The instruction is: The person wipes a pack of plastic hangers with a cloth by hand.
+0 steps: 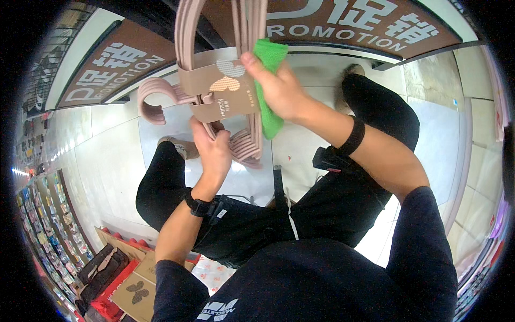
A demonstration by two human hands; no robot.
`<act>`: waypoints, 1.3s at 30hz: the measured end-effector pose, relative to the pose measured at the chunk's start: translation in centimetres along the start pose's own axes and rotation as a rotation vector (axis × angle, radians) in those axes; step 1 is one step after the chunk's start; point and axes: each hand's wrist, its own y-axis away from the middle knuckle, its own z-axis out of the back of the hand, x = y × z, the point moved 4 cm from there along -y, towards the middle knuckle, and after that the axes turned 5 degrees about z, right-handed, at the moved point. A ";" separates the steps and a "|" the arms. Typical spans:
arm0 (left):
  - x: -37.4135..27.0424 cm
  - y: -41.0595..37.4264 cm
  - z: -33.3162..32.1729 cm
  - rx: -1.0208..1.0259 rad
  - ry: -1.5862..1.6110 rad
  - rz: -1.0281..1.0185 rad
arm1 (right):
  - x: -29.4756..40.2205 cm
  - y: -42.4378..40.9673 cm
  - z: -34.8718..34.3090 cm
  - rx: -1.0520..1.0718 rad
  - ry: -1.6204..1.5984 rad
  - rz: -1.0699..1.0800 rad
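Note:
A bundle of pink plastic clothes hangers (186, 36) is held up before me, its stacked hooks (155, 100) pointing left. A brown cardboard sleeve (237, 90) with a butterfly print and writing wraps around the middle of the bundle. My left hand (213, 149) grips the hangers just below the sleeve, fingers partly hidden behind them. My right hand (279, 88) holds a green cloth (267, 120) against the right edge of the bundle, with the thumb near the sleeve's edge. The far end of the hangers runs out of the top of the view.
Brown promotion panels (354, 28) on low display racks stand ahead, another panel (114, 72) to their left. Pale floor tiles (108, 124) lie around my spread knees. Shelves of small goods (56, 225) line the left. Cardboard boxes (136, 296) and a dark bag (102, 265) sit at lower left.

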 end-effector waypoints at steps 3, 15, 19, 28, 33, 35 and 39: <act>0.0 0.6 -0.7 0.062 0.003 0.016 | -0.2 -0.1 0.5 0.060 -0.115 -0.012; -1.3 -0.6 -0.8 0.287 -0.010 0.095 | 0.3 -0.4 0.7 0.047 -0.375 -0.271; -2.5 -1.7 -0.7 0.186 0.148 -0.001 | 0.7 -0.2 0.3 0.049 -0.317 -0.266; -2.1 -0.8 -0.8 0.370 0.092 -0.020 | 1.6 0.4 0.8 0.137 -0.095 -0.123; -2.9 -0.5 -0.7 0.392 0.313 0.004 | 1.7 0.4 0.5 0.164 -0.099 -0.048; -2.9 -0.4 -0.7 0.363 0.311 0.023 | 1.8 0.6 0.4 0.162 -0.143 -0.094; -3.1 -0.3 -1.0 0.321 0.328 0.016 | 2.2 0.7 0.0 0.110 -0.163 -0.048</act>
